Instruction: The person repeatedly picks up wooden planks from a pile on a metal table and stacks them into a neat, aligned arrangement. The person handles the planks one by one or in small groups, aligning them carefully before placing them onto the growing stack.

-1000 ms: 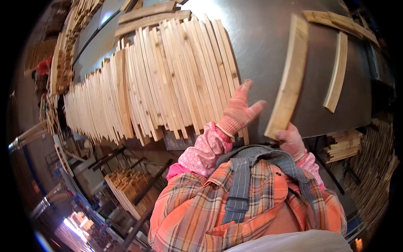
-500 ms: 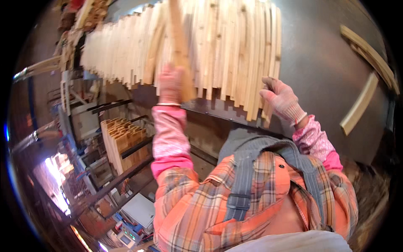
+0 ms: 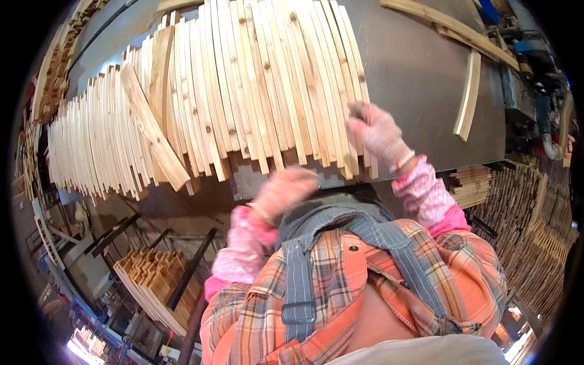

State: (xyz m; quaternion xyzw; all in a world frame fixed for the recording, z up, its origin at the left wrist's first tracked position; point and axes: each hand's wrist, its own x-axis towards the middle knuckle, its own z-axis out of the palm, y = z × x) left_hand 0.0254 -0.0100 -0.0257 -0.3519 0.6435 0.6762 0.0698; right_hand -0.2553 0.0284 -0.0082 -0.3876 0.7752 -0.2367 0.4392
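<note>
A long row of pale wooden strips (image 3: 267, 85) lies side by side on the dark metal table. Across its left part, one wider wooden strip (image 3: 155, 131) rests at a slant over the others, beside another leaning strip (image 3: 161, 67). My left hand (image 3: 285, 192), in a pale work glove and blurred by motion, hovers by the near ends of the strips; its fingers point right and hold nothing visible. My gloved right hand (image 3: 383, 134) is at the row's right edge, thumb and fingers parted, fingertips close to the last strip. Whether they touch it, I cannot tell.
On the right of the metal table (image 3: 420, 79) lie a loose strip (image 3: 468, 97) and longer pieces (image 3: 450, 30). Stacked wood (image 3: 161, 280) stands below left among dark metal bars (image 3: 194, 267). Another pile (image 3: 471, 185) is below right, near machinery (image 3: 541, 91).
My left hand has let go of the wider strip, which now lies slanted on the row, and has drawn back toward my body. My right hand stays by the row's right edge. The view has shifted.
</note>
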